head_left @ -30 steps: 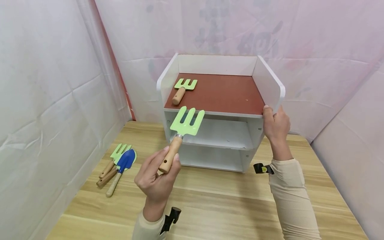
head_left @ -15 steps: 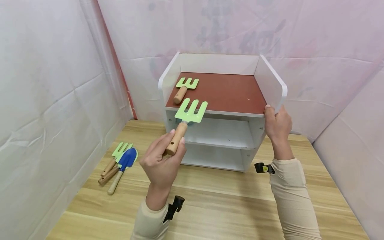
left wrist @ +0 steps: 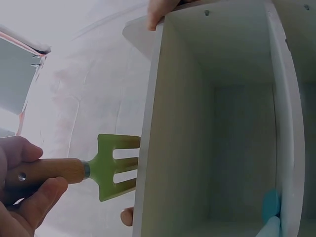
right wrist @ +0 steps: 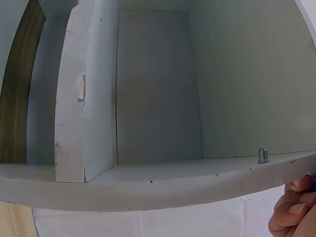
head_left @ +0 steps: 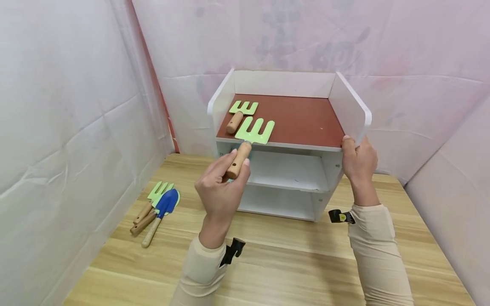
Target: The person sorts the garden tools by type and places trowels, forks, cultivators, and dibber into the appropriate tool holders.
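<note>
In the head view my left hand (head_left: 222, 195) pinches the wooden handle of a green garden hand fork (head_left: 255, 132) between thumb and fingers. Its tines reach over the front edge of the red top board of a white shelf unit (head_left: 283, 145). A second green hand fork (head_left: 244, 109) lies on that board at the left, its wooden handle toward the front. With my right hand (head_left: 360, 161) I grip the unit's right front corner, thumb on the front edge. The left wrist view shows the held fork's wooden handle (left wrist: 69, 169) between my fingers and its tines by the board's edge.
On the table (head_left: 275, 263) at left lies a small pile of tools: a blue trowel (head_left: 167, 202), a green fork (head_left: 158, 191) and another wooden-handled tool partly covered. A light-blue object (left wrist: 270, 206) rests in the middle compartment. Raised side panels flank the top board.
My left hand has moved the fork forward, up and slightly right, from in front of the unit to over the top board's front edge. The right hand keeps its grip.
</note>
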`<state>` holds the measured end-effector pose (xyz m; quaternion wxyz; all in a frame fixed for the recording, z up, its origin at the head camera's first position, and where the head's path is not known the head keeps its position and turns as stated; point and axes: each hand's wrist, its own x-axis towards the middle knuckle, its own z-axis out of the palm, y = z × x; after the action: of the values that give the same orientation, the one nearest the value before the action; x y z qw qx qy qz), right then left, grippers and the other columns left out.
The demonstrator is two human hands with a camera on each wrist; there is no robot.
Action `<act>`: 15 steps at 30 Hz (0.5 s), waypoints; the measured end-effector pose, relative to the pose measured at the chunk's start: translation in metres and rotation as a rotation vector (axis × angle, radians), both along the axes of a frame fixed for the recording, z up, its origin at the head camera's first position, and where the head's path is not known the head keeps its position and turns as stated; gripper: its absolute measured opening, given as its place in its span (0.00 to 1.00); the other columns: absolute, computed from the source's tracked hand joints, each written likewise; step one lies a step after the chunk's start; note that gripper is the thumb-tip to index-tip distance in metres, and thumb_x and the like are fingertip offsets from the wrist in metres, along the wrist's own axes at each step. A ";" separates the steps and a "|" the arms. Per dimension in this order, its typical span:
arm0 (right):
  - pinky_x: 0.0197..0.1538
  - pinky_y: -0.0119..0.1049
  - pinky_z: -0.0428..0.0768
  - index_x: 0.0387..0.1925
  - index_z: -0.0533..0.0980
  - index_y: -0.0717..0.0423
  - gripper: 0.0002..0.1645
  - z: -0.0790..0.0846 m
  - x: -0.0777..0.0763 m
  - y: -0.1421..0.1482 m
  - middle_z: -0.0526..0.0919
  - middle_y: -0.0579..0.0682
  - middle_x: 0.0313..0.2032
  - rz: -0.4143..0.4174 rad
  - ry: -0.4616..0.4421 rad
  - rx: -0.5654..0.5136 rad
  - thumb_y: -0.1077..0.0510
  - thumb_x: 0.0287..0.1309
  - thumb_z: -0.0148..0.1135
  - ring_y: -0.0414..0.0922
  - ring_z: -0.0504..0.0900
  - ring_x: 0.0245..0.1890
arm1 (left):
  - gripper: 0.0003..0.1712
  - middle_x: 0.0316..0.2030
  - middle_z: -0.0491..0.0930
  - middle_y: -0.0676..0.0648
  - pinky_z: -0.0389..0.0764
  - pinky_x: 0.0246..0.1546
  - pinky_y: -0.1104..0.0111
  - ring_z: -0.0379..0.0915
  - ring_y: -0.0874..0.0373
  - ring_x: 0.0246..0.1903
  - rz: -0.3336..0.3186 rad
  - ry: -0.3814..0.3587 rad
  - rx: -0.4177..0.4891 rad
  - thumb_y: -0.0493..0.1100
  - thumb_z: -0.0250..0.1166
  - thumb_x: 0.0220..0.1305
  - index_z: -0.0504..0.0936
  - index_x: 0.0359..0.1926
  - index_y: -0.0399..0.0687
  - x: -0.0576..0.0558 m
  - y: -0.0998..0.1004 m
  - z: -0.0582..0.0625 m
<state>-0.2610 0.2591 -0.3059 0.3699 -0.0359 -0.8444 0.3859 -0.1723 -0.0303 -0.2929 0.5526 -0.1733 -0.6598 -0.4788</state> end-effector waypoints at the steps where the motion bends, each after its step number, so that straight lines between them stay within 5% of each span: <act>1: 0.27 0.48 0.59 0.28 0.67 0.61 0.20 0.000 0.000 0.000 0.76 0.68 0.32 -0.001 0.000 0.001 0.48 0.59 0.39 0.63 0.71 0.30 | 0.14 0.33 0.83 0.41 0.80 0.24 0.64 0.81 0.54 0.30 -0.002 0.005 -0.001 0.36 0.71 0.46 0.85 0.37 0.33 -0.002 0.002 0.001; 15: 0.27 0.48 0.59 0.29 0.67 0.61 0.19 0.000 -0.002 -0.001 0.76 0.68 0.31 -0.001 -0.008 -0.007 0.49 0.58 0.39 0.63 0.71 0.30 | 0.12 0.29 0.83 0.42 0.79 0.24 0.69 0.80 0.55 0.26 0.023 0.030 -0.004 0.35 0.71 0.44 0.86 0.34 0.33 -0.026 0.025 0.016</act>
<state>-0.2627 0.2586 -0.3059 0.3667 -0.0393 -0.8444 0.3886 -0.1981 -0.0058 -0.2771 0.5675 -0.1739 -0.6545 -0.4684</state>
